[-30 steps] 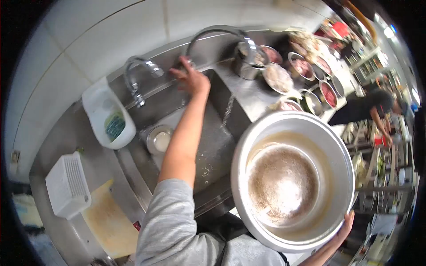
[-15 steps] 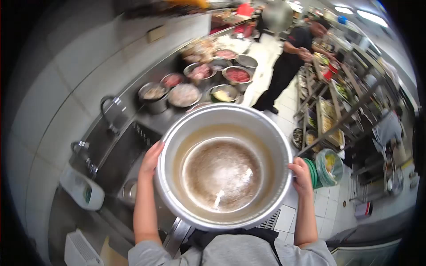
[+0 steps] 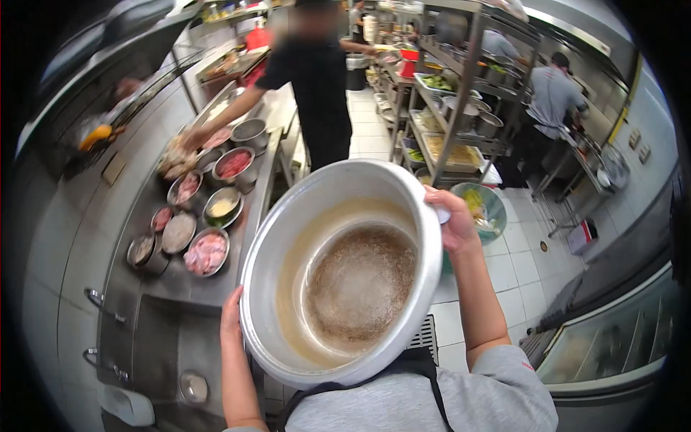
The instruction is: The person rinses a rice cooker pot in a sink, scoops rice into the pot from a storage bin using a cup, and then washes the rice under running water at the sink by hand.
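A large silver pot [image 3: 360,288] with a brownish stained bottom is held tilted in front of my body, its open top facing me. My left hand [image 3: 231,315] grips its left side, the fingers partly hidden by the pot. On the upper right rim, my right hand [image 3: 453,218] has its fingers wrapped round the edge. The sink [image 3: 158,327] lies to the left, with a small metal bowl [image 3: 193,387] in it and two faucets along the wall side.
Bowls of meat, including pink pieces [image 3: 207,252], stand on the steel counter [image 3: 248,241]. A co-worker in black [image 3: 309,93] reaches over it. A steel shelf rack [image 3: 461,101], a lined green bin [image 3: 482,212] and another person [image 3: 551,101] are ahead and right.
The view has turned right from the sink toward the aisle. My left hand has gone from the faucet to the pot, which now tilts more. The co-worker in black appears nearer, reaching over the counter.
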Action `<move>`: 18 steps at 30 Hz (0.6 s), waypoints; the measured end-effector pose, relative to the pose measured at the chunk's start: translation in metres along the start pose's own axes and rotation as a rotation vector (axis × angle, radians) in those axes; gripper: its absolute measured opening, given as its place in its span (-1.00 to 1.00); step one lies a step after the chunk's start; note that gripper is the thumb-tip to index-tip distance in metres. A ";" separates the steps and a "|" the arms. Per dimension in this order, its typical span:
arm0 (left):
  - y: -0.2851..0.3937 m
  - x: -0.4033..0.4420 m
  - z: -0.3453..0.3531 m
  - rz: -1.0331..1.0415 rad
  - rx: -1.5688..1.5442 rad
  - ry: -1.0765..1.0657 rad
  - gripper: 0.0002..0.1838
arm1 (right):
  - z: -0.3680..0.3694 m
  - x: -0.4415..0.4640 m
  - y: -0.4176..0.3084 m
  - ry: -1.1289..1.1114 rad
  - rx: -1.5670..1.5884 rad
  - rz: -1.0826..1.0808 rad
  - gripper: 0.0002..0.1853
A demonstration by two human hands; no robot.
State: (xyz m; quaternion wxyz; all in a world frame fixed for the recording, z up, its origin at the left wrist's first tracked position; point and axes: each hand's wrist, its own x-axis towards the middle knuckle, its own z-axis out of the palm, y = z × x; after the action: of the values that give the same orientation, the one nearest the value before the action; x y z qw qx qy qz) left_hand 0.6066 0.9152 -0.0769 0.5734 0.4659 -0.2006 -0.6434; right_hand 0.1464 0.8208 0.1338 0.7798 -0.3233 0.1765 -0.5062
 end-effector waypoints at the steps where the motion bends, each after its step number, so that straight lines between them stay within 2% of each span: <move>1: -0.005 0.001 0.019 -0.086 -0.068 -0.034 -0.59 | -0.005 0.002 -0.002 0.050 -0.030 -0.015 -0.76; 4: -0.049 0.051 0.010 -0.151 -0.114 -0.114 -0.59 | -0.039 0.021 0.002 0.162 -0.131 -0.061 -0.82; 6: -0.072 0.070 0.014 -0.280 -0.087 -0.155 -0.60 | -0.050 0.031 0.001 0.164 -0.140 -0.039 -0.84; 7: -0.082 0.076 0.021 -0.364 -0.102 -0.143 -0.60 | -0.056 0.040 0.006 0.237 -0.179 -0.037 -0.83; 11: -0.129 0.106 0.051 -0.554 -0.034 -0.067 -0.62 | -0.083 0.080 0.036 0.456 -0.307 -0.059 -0.69; 12: -0.120 0.099 0.091 -0.577 -0.046 -0.017 -0.66 | -0.093 0.085 0.042 0.496 -0.337 -0.069 -0.67; 14: -0.142 0.133 0.107 -0.725 -0.128 0.156 -0.68 | -0.113 0.096 0.055 0.571 -0.390 -0.083 -0.62; 17: -0.163 0.199 0.132 -0.659 -0.217 0.309 -0.70 | -0.158 0.098 0.054 0.681 -0.389 -0.120 -0.63; 18: -0.155 0.214 0.149 -0.617 -0.230 0.287 -0.75 | -0.173 0.095 0.048 0.725 -0.374 -0.127 -0.63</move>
State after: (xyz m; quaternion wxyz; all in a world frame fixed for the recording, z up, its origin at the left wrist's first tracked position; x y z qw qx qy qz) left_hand 0.4167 0.7163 -0.2067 0.4232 0.5226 0.1056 -0.7326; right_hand 0.1149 0.6923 -0.0207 0.5622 -0.2706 0.5086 -0.5934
